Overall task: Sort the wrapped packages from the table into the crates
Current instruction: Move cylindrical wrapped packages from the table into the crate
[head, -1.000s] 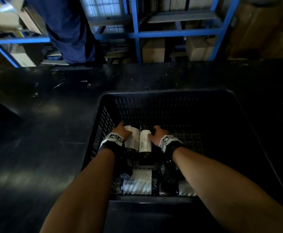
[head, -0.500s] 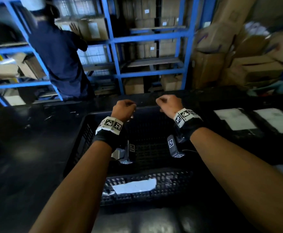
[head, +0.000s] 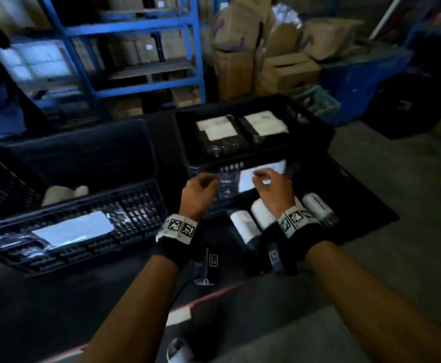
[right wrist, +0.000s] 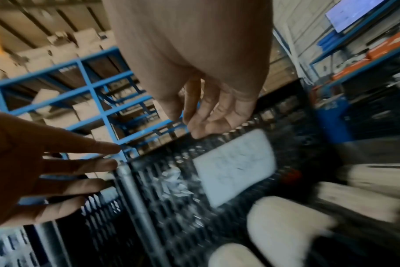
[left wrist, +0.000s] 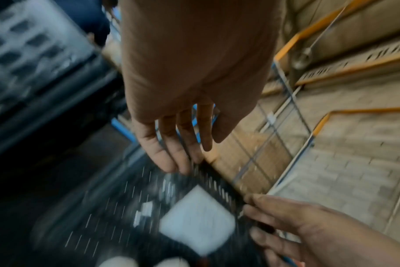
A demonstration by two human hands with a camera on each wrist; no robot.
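Beside 2 crates, 3 wrapped rolls, 2 empty hands

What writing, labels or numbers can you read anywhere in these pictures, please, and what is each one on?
No text reads clearly.
White label on the right crate: faint marks, blurred.
White labels on the packages in that crate: blurred.
White label on the left crate: blurred.
White wrap on the rolled packages: no readable print.
Wrist bands: square black-and-white code patterns, no words.

Dark table bears two black crates; wrapped packages alongside.
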